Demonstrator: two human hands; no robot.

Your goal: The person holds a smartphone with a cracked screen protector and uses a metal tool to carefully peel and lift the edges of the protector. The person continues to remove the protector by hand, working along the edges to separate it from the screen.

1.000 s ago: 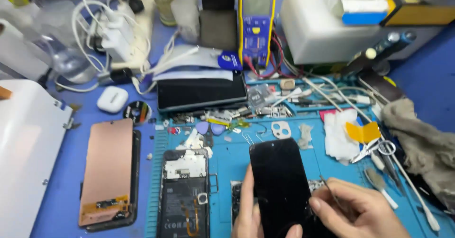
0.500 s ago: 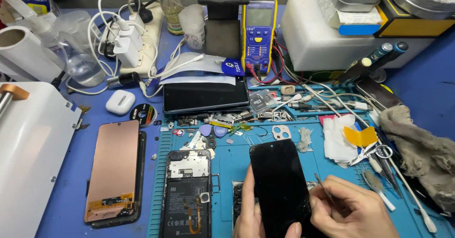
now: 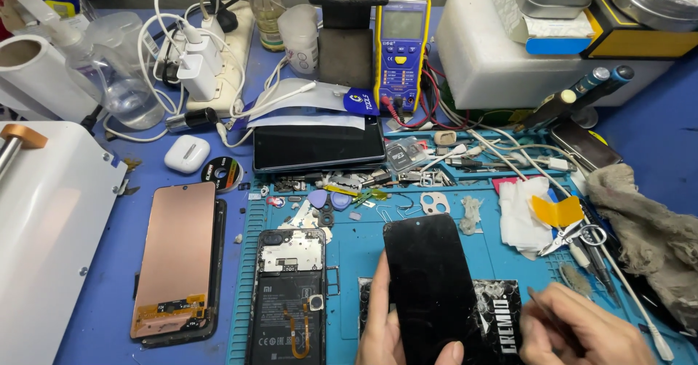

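Meanwhile left hand point(image 3: 389, 332) grips black screen point(image 3: 432, 285); right hand point(image 3: 582, 332) pinches tweezers point(image 3: 547, 314)

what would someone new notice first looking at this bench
Probably the black phone screen at bottom centre, held up by the left hand while the right hand brings a thin tool beside it. Left of it on the blue mat lies an opened phone with its insides showing, and further left a copper-backed display. At the back, a yellow multimeter stands among tangled white cables.
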